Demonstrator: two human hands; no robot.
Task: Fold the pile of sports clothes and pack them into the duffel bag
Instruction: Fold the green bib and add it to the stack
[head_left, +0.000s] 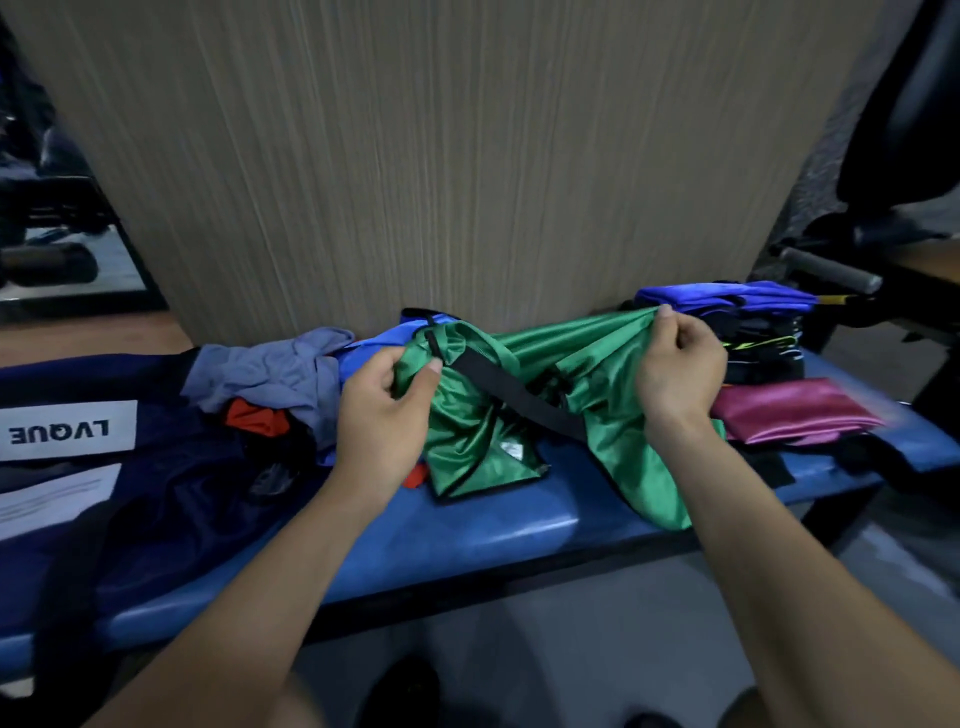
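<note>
Seen from above, a person's left hand (382, 415) and right hand (678, 364) stretch a shiny green garment (519, 405) over a padded blue surface (467, 525). The fingers of both hands are curled, pinching its upper edge. An unfolded pile (270, 379) lies just left of it; folded clothes (748, 332) are stacked to the right, and the dark duffel bag (104, 457) sits at far left. The slick fabric could slip from the pinch, or its hanging corner could slide off the front edge.
</note>
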